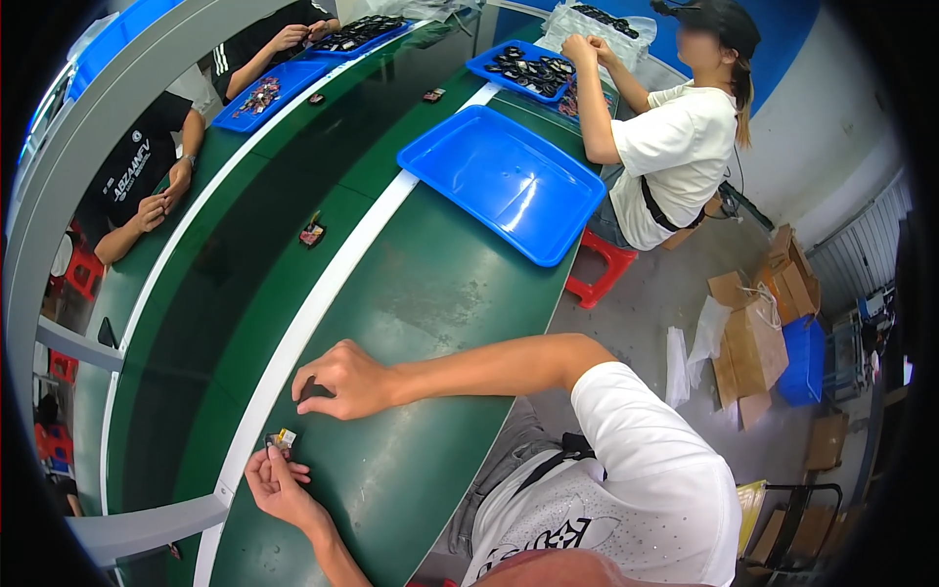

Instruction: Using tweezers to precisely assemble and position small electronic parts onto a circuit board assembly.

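My right hand (347, 382) rests on the green conveyor table (430, 293), its fingers pinched on a small dark part (307, 388). Just nearer the table's edge, my left hand (279, 484) pinches a small component (283, 440) with a yellow and white bit on it, held right by the white stripe (323, 293). The two hands are a short way apart and do not touch each other.
An empty blue tray (499, 181) lies further up the table. A small dark component (312, 233) sits on the belt's darker lane. A person in white (675, 147) works over a blue tray of dark parts (528, 68); other workers' hands (161, 201) are across the belt. Cardboard boxes (753, 342) and a red stool (602, 269) stand on the floor.
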`<move>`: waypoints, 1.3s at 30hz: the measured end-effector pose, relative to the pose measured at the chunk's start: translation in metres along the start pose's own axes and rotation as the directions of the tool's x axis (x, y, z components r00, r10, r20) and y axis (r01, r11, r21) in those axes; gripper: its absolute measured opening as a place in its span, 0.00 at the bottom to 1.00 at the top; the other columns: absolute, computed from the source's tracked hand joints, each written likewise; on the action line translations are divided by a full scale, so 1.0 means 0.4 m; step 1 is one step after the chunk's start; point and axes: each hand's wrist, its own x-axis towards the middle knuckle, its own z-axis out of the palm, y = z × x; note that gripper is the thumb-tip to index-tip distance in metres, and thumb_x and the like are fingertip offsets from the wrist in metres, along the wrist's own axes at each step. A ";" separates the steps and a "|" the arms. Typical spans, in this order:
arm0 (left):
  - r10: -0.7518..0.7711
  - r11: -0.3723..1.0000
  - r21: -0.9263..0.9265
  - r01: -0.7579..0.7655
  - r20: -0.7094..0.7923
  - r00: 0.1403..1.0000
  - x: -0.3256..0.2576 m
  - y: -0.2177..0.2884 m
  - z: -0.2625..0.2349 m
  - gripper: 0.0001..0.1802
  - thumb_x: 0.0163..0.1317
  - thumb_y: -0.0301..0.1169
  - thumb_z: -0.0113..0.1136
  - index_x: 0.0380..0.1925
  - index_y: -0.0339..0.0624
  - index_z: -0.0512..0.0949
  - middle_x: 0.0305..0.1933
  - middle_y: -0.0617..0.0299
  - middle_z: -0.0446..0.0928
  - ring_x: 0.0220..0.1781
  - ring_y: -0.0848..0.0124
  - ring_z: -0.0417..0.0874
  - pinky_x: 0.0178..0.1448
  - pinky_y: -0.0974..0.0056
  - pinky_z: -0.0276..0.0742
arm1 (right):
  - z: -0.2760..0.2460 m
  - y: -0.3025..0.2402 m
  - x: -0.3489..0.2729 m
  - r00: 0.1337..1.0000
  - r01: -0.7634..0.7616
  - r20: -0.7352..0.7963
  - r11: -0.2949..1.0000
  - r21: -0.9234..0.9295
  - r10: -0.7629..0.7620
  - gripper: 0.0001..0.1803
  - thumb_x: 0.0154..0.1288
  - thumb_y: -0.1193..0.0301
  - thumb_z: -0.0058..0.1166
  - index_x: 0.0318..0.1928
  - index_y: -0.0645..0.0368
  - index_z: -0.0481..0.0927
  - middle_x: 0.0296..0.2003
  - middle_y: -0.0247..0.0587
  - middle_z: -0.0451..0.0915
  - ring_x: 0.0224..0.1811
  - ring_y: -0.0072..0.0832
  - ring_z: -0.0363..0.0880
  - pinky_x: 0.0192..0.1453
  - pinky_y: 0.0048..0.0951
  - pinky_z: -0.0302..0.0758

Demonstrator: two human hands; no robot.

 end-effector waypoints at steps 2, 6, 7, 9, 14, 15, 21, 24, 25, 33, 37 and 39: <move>0.000 1.000 -0.006 0.000 0.000 1.000 0.001 -0.001 0.000 0.06 0.74 0.27 0.59 0.42 0.34 0.75 0.31 0.60 0.80 0.22 0.82 0.74 0.23 0.78 0.63 | 0.000 -0.001 0.000 1.000 0.000 0.007 1.000 -0.006 0.000 0.10 0.53 0.70 0.73 0.32 0.56 0.84 0.23 0.37 0.85 0.14 0.28 0.73 0.22 0.30 0.68; -0.011 1.000 -0.014 0.011 -0.008 1.000 -0.001 0.008 -0.002 0.07 0.75 0.28 0.58 0.42 0.34 0.74 0.30 0.61 0.79 0.22 0.82 0.73 0.21 0.77 0.63 | 0.005 -0.002 0.002 1.000 0.005 0.027 1.000 -0.006 -0.005 0.09 0.53 0.70 0.73 0.32 0.56 0.84 0.23 0.37 0.85 0.13 0.28 0.72 0.21 0.30 0.68; -0.011 1.000 -0.026 0.011 -0.010 1.000 -0.002 0.008 -0.002 0.08 0.75 0.28 0.58 0.43 0.34 0.74 0.30 0.61 0.79 0.21 0.82 0.73 0.21 0.77 0.62 | 0.007 -0.002 0.001 1.000 0.003 0.028 1.000 0.002 -0.003 0.09 0.54 0.70 0.73 0.32 0.56 0.84 0.23 0.37 0.85 0.13 0.27 0.71 0.21 0.30 0.67; -0.008 0.999 -0.043 0.007 -0.023 1.000 0.000 0.002 0.003 0.08 0.75 0.29 0.58 0.44 0.33 0.74 0.30 0.61 0.78 0.20 0.82 0.72 0.20 0.78 0.60 | 0.006 0.001 -0.002 0.999 -0.017 0.038 1.000 0.009 0.017 0.09 0.53 0.70 0.73 0.32 0.56 0.84 0.23 0.36 0.85 0.12 0.26 0.70 0.21 0.29 0.67; -0.022 0.997 -0.076 0.020 -0.028 0.999 0.003 -0.011 -0.005 0.10 0.76 0.31 0.58 0.45 0.33 0.75 0.29 0.63 0.77 0.18 0.84 0.69 0.18 0.78 0.56 | -0.006 -0.004 -0.003 0.998 -0.049 0.044 0.998 0.025 0.048 0.09 0.55 0.71 0.74 0.33 0.56 0.85 0.20 0.36 0.83 0.11 0.21 0.66 0.20 0.27 0.64; -0.023 0.997 -0.079 0.021 -0.027 0.999 0.002 -0.010 -0.005 0.10 0.76 0.31 0.57 0.45 0.33 0.75 0.29 0.64 0.76 0.18 0.84 0.69 0.18 0.78 0.56 | -0.017 -0.013 0.000 0.957 -0.260 0.150 0.963 0.075 0.246 0.09 0.55 0.73 0.73 0.34 0.57 0.85 0.22 0.36 0.83 0.16 0.22 0.72 0.24 0.27 0.69; -0.041 0.995 -0.093 0.035 -0.058 0.997 0.001 -0.014 -0.006 0.11 0.77 0.31 0.56 0.48 0.32 0.75 0.30 0.62 0.77 0.18 0.84 0.68 0.17 0.79 0.54 | 0.002 -0.002 0.008 0.827 -0.556 0.305 0.608 0.567 0.472 0.07 0.59 0.82 0.69 0.36 0.65 0.84 0.32 0.40 0.85 0.33 0.22 0.85 0.39 0.24 0.81; -0.056 0.994 -0.103 0.047 -0.092 0.994 -0.006 -0.012 -0.039 0.12 0.77 0.30 0.56 0.50 0.30 0.74 0.31 0.59 0.77 0.17 0.81 0.70 0.17 0.76 0.59 | 0.035 -0.005 0.015 0.789 -0.602 0.372 0.493 0.628 0.489 0.07 0.61 0.83 0.68 0.38 0.67 0.83 0.35 0.43 0.86 0.39 0.25 0.87 0.45 0.25 0.84; -0.078 0.995 -0.061 0.075 -0.052 0.996 -0.009 -0.006 -0.052 0.12 0.76 0.30 0.56 0.50 0.29 0.74 0.31 0.57 0.78 0.17 0.79 0.72 0.18 0.74 0.62 | 0.037 -0.014 0.016 0.804 -0.582 0.343 0.523 0.623 0.485 0.06 0.62 0.82 0.68 0.38 0.67 0.83 0.35 0.42 0.86 0.38 0.24 0.87 0.44 0.25 0.84; -0.149 0.946 -0.253 0.201 0.212 0.966 -0.022 -0.006 -0.008 0.10 0.74 0.25 0.58 0.50 0.29 0.75 0.35 0.54 0.81 0.20 0.74 0.80 0.18 0.73 0.71 | -0.010 -0.050 0.014 0.855 -0.518 0.251 0.771 0.370 0.454 0.07 0.62 0.81 0.70 0.40 0.67 0.85 0.28 0.29 0.83 0.23 0.04 0.66 0.25 0.13 0.60; -0.169 0.946 -0.244 0.212 0.187 0.968 -0.025 0.002 -0.004 0.10 0.73 0.23 0.59 0.50 0.29 0.76 0.37 0.53 0.82 0.21 0.75 0.80 0.18 0.73 0.71 | -0.007 -0.060 0.014 0.806 -0.586 0.364 0.713 0.385 0.466 0.09 0.61 0.82 0.70 0.42 0.66 0.85 0.31 0.31 0.85 0.22 0.06 0.65 0.25 0.13 0.59; -0.140 0.966 -0.191 0.176 0.189 0.972 -0.027 0.011 0.000 0.10 0.72 0.22 0.59 0.50 0.29 0.76 0.38 0.52 0.83 0.21 0.75 0.81 0.18 0.73 0.70 | 0.004 -0.055 0.003 0.826 -0.554 0.352 0.748 0.366 0.439 0.09 0.61 0.81 0.71 0.41 0.65 0.85 0.31 0.31 0.85 0.20 0.06 0.64 0.23 0.14 0.57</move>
